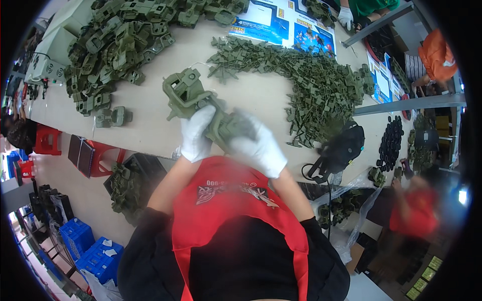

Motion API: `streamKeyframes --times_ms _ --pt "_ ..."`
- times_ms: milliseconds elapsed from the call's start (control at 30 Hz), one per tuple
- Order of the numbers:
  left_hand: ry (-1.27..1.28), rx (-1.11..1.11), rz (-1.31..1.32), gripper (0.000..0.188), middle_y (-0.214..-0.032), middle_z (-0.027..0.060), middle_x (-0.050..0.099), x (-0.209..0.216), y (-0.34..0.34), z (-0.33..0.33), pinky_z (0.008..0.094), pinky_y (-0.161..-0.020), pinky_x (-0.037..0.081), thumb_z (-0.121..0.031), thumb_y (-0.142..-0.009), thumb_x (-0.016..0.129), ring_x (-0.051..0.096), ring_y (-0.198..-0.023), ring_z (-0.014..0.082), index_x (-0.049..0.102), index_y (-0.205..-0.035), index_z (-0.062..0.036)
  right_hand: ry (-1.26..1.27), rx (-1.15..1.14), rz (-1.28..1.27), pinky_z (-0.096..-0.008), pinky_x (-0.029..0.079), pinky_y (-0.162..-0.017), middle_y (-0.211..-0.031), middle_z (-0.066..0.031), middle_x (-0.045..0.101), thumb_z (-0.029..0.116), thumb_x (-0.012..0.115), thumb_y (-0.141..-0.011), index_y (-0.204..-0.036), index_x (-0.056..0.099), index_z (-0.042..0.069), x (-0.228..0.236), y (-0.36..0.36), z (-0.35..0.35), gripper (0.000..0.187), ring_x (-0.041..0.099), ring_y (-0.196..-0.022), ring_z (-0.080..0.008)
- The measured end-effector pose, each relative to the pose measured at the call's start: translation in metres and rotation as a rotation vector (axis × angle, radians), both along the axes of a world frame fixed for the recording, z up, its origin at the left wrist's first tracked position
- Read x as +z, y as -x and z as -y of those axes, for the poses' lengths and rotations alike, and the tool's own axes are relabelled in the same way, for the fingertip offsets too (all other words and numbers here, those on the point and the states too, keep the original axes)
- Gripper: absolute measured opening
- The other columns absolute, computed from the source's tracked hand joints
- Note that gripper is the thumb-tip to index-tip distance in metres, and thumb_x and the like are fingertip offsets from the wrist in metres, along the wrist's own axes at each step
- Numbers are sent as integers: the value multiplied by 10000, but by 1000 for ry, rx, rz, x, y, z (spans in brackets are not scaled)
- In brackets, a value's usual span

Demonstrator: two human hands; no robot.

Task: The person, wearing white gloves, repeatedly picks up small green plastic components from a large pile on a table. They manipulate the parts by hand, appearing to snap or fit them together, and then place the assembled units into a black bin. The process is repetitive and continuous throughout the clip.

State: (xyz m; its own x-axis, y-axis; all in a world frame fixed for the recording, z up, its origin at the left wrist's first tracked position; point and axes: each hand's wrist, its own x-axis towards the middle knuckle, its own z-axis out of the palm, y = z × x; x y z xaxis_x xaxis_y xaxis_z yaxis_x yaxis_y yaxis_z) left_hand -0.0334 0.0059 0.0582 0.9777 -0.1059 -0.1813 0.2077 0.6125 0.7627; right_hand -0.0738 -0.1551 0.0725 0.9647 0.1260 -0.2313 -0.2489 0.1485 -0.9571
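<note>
An olive-green plastic toy vehicle body [182, 95] with a square opening is held slanting above the near part of the table [150, 108]. My left hand [197, 131], in a white glove, is closed round its near side. At the lower right end of the same body is my right hand [261, 148], also gloved in white. Motion smears its fingers, so their grip cannot be made out. A heap of small green plastic parts [321, 85] spreads beyond and to the right. Larger green vehicle bodies [115, 50] are piled at the far left.
A black corded device [341, 150] sits at the table's right edge, below a grey metal bar [411, 104]. Printed blue-and-white sheets [281, 22] lie at the back. A bin of green parts [125, 188] stands below left; a person in red [414, 210] is at right.
</note>
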Motion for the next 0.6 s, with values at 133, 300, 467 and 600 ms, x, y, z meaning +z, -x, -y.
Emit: streamKeyframes --times_ms 133,300,467,600 --pt "-82 88 67 456 -1094 161 621 -12 8 18 356 -924 478 -289 -893 560 598 -1033 225 513 -1233 12 47 -56 -25 -282 452 -917 -1155 -95 586 227 657 -912 -1372 443 -14 -2 -2 -10 561 570 -1051 -168" --pt "-872 -836 259 446 -908 99 689 11 33 -44 348 -769 520 -331 -859 662 670 -800 192 587 -1161 -11 809 340 68 -342 481 -894 -1085 -149 652 451 702 -787 -1307 544 122 21 -21 37 635 627 -1011 -266" --pt "-1406 -629 650 594 -1051 128 683 68 -2 -31 321 -865 493 -223 -664 842 648 -966 210 605 -1166 -12 953 605 295 -397 482 -893 -1114 -144 645 533 715 -692 -1254 595 218 36 -6 19 656 614 -1004 -346" --pt "-475 -1076 -11 636 -1094 61 661 33 14 -31 293 -891 477 -238 -698 843 590 -962 130 576 -1222 3 510 538 137 -343 483 -916 -1150 -125 651 334 854 -594 -1208 600 86 17 1 36 709 630 -1057 -264"
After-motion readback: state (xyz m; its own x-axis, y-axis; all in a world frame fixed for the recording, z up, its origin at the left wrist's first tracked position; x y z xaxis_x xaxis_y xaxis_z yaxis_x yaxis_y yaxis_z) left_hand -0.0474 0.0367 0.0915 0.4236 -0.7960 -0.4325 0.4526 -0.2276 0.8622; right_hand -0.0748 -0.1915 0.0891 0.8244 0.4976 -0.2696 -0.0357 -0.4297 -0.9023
